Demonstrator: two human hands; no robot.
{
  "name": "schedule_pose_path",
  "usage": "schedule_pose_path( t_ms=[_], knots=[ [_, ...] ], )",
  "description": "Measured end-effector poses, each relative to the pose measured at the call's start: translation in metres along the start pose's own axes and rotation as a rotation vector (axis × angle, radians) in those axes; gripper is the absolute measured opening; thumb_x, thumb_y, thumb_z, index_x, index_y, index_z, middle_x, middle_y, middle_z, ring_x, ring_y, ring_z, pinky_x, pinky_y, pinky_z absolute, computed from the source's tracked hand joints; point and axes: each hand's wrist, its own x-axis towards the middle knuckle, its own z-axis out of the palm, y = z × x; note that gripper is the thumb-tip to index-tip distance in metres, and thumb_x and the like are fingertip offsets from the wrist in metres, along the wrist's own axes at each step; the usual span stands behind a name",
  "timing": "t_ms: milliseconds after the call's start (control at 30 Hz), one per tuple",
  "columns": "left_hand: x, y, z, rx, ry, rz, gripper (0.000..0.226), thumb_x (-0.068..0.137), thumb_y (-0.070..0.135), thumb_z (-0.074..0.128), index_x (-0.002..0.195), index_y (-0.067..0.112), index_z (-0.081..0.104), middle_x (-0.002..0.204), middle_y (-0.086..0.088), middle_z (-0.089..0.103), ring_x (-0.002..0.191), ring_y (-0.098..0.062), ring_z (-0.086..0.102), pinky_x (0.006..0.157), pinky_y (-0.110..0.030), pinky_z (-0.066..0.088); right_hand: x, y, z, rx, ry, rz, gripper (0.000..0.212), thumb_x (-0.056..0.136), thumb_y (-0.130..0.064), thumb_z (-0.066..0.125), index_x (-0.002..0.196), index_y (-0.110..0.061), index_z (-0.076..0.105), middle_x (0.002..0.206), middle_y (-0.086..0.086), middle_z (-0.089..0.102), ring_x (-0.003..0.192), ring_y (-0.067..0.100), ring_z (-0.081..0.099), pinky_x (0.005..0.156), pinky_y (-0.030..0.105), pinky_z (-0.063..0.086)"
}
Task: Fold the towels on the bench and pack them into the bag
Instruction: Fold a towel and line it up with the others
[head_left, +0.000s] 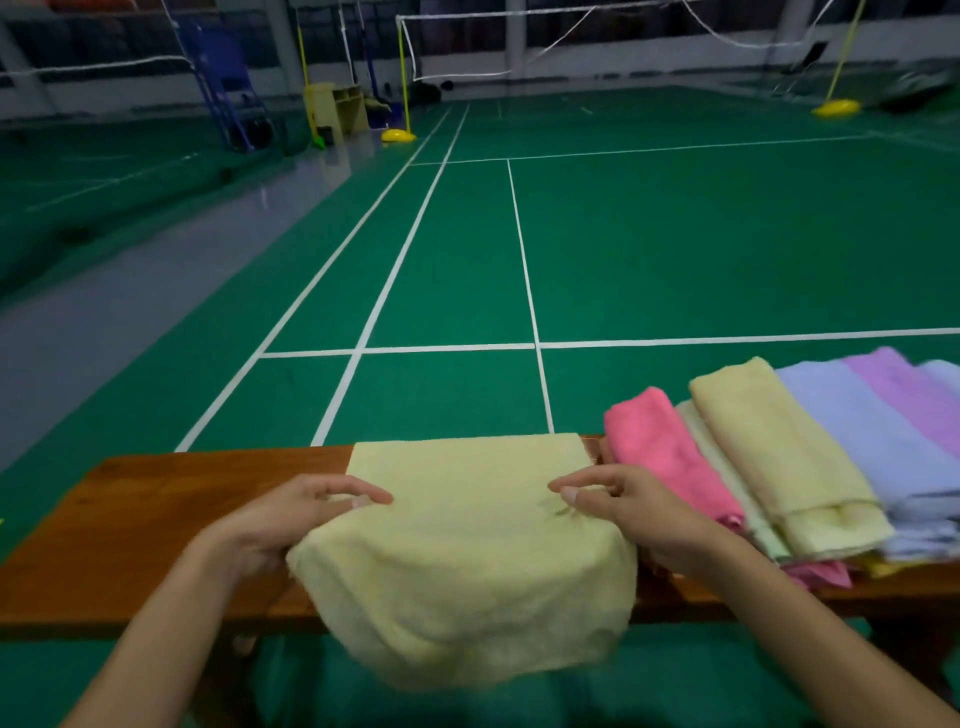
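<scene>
Risk first: the yellow towel (467, 545) lay across the bench (171, 499) with its near half drooping over the front edge toward the floor, so most of its weight looked off the board. If either pinch let go, it would likely slide off onto the green court (675, 249). Uneven pull from the two sides could skew the fold and leave corners mismatched. The right elbow sat close to the stack (810, 467) of pink, yellow, blue and purple towels, which overlapped loosely at the bench's right end; a wide swing could knock them askew or off the edge. No bag was in view, so packing distance could not be judged.

Left hand (291, 525): fingers curled, thumb and forefinger tips pressed together on the towel's left side near the fold line, cloth bunched under them. The palm rested at the towel's left edge over the bench.

Right hand (628, 514): same pose mirrored, thumb and forefinger pinching a small tuck of cloth, creases radiating from it. The other fingers were bent loosely and touched nothing clear.

Towel's far edge lay flat, reaching the bench's back edge. Step judged: mid-fold on the first towel, none packed yet.
</scene>
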Motion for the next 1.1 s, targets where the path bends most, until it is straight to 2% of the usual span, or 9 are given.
schedule_pose_path(
  t_ms=[200, 300, 400, 500, 567, 733, 833, 967, 1100],
  knots=[
    [-0.011, 0.013, -0.013, -0.493, 0.072, 0.147, 0.033, 0.098, 0.032, 0.064, 0.123, 0.014, 0.076, 0.119, -0.015, 0.073, 0.081, -0.020, 0.065, 0.061, -0.033, 0.056, -0.013, -0.043, -0.008, 0.224, -0.019, 0.154, 0.024, 0.100, -0.024, 0.068, 0.102, -0.005, 0.083, 0.101, 0.006, 0.080, 0.083, 0.014, 0.070, 0.070, 0.026, 0.057],
    [-0.022, 0.015, -0.026, -0.617, -0.049, 0.253, 0.038, 0.097, 0.031, 0.069, 0.134, 0.028, 0.072, 0.124, -0.019, 0.066, 0.095, -0.025, 0.069, 0.078, -0.040, 0.066, -0.018, -0.068, -0.011, 0.379, 0.058, 0.149, 0.033, 0.092, -0.034, 0.074, 0.100, -0.003, 0.081, 0.094, 0.013, 0.075, 0.075, 0.018, 0.068, 0.065, 0.030, 0.059],
    [-0.031, 0.016, -0.034, -0.671, -0.197, 0.433, 0.080, 0.080, 0.007, 0.087, 0.148, 0.036, 0.059, 0.126, -0.023, 0.064, 0.106, -0.032, 0.066, 0.093, -0.047, 0.062, -0.022, -0.086, -0.015, 0.484, 0.133, 0.110, 0.039, 0.092, -0.034, 0.073, 0.112, -0.001, 0.078, 0.095, 0.007, 0.069, 0.065, 0.013, 0.070, 0.059, 0.027, 0.060],
    [-0.037, 0.025, -0.028, -0.654, -0.095, 0.514, 0.084, 0.084, -0.015, 0.062, 0.147, 0.040, 0.059, 0.129, -0.029, 0.067, 0.114, -0.037, 0.067, 0.096, -0.049, 0.060, -0.025, -0.097, -0.020, 0.551, 0.061, 0.006, 0.040, 0.090, -0.020, 0.073, 0.128, -0.007, 0.074, 0.115, 0.013, 0.075, 0.082, 0.015, 0.074, 0.068, 0.029, 0.061],
    [-0.039, 0.027, -0.028, -0.620, -0.027, 0.549, 0.079, 0.084, -0.016, 0.062, 0.146, 0.033, 0.061, 0.125, -0.031, 0.069, 0.112, -0.037, 0.069, 0.094, -0.046, 0.061, -0.024, -0.098, -0.022, 0.553, 0.032, -0.068, 0.048, 0.081, 0.000, 0.074, 0.129, -0.007, 0.073, 0.116, 0.022, 0.074, 0.090, 0.022, 0.074, 0.074, 0.030, 0.062],
    [-0.043, 0.025, -0.038, -0.129, 0.373, 0.655, 0.050, 0.084, -0.002, 0.078, 0.127, 0.022, 0.074, 0.107, -0.004, 0.080, 0.101, -0.024, 0.075, 0.082, -0.026, 0.063, -0.020, -0.097, -0.031, 0.091, 0.194, -0.273, 0.057, 0.077, 0.001, 0.083, 0.132, -0.008, 0.071, 0.113, 0.012, 0.079, 0.105, 0.024, 0.075, 0.086, 0.029, 0.061],
    [-0.049, 0.029, -0.045, 0.036, 0.574, 0.692, 0.036, 0.086, 0.008, 0.081, 0.117, 0.025, 0.078, 0.104, 0.013, 0.078, 0.096, -0.014, 0.073, 0.081, -0.028, 0.063, -0.020, -0.104, -0.036, -0.284, 0.310, -0.394, 0.056, 0.084, -0.004, 0.085, 0.137, -0.010, 0.068, 0.116, -0.001, 0.077, 0.108, 0.013, 0.074, 0.095, 0.023, 0.057],
    [-0.056, 0.040, -0.048, 0.081, 0.766, 0.783, 0.028, 0.085, 0.011, 0.083, 0.112, 0.020, 0.080, 0.097, 0.012, 0.077, 0.089, -0.011, 0.071, 0.079, -0.030, 0.061, -0.018, -0.117, -0.028, -0.656, 0.496, -0.539, 0.049, 0.091, -0.007, 0.079, 0.138, -0.012, 0.067, 0.110, 0.002, 0.069, 0.097, 0.019, 0.064, 0.089, 0.034, 0.052],
    [-0.056, 0.051, -0.052, 0.083, 0.925, 0.851, 0.014, 0.090, 0.014, 0.082, 0.102, 0.020, 0.080, 0.092, 0.002, 0.075, 0.084, -0.018, 0.069, 0.074, -0.035, 0.058, -0.022, -0.134, -0.020, -0.718, 0.673, -0.673, 0.026, 0.090, -0.014, 0.081, 0.116, -0.017, 0.078, 0.094, -0.006, 0.064, 0.089, 0.020, 0.059, 0.087, 0.047, 0.052]
  ],
)
